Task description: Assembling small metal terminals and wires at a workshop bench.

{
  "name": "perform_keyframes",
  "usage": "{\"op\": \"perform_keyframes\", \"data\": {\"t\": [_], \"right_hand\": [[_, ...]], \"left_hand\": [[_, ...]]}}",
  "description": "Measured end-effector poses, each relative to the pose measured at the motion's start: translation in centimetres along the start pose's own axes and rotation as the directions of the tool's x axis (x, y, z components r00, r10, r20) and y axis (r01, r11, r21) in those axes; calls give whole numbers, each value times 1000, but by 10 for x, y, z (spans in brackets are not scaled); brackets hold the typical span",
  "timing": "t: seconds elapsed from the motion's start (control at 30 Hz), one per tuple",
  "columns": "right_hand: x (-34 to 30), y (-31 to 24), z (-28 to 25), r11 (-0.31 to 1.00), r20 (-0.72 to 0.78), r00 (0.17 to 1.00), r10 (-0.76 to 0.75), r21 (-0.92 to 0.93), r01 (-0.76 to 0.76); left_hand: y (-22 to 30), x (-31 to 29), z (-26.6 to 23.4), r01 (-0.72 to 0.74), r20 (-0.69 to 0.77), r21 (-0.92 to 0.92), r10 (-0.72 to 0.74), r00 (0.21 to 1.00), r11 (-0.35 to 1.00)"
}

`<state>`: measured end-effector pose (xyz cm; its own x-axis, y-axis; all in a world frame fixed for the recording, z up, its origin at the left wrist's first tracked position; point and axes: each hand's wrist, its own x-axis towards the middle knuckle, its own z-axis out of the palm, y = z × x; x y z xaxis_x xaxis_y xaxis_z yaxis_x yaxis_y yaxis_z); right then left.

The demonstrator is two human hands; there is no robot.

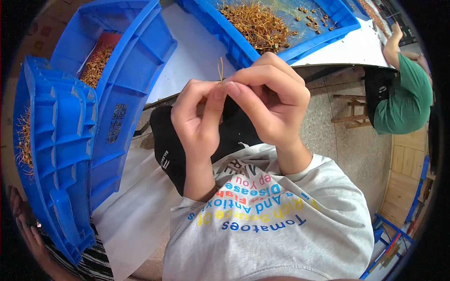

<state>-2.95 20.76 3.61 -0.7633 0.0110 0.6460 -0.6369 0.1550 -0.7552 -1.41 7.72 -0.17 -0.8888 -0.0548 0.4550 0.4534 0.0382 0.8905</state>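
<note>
The left hand [199, 117] and right hand [276, 98] meet, thumbs against bent forefingers, pinching at their tips a thin wire piece [221, 72] that points toward twelve o'clock; a blue tray [215, 30] sits beyond, between one and two o'clock.

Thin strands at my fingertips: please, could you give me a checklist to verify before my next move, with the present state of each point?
1. Thin strands visible above the fingertips: ok, they point upward.
2. Left hand closed at their base: ok, thumb and finger pinch there.
3. Right hand gripping them too: cannot tell, its fingertips meet right beside them.
4. Lower ends of the strands: cannot tell, hidden by fingers.
5. Small ring-shaped pieces gathered together: not ok, scattered in the blue tray ahead.
</note>
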Motion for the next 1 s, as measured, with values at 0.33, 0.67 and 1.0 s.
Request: {"op": "perform_keyframes", "data": {"t": [0.33, 0.67, 1.0], "right_hand": [[-9, 1, -4, 968, 102, 987, 122, 208, -141], [-8, 6, -4, 941, 123, 992, 41, 329, -79], [-12, 8, -2, 898, 95, 966, 239, 358, -257]], "left_hand": [[7, -4, 4, 271, -24, -654, -377, 926, 706], [4, -7, 5, 128, -136, -545, -238, 962, 829], [3, -7, 1, 83, 63, -527, -59, 996, 846]]}}
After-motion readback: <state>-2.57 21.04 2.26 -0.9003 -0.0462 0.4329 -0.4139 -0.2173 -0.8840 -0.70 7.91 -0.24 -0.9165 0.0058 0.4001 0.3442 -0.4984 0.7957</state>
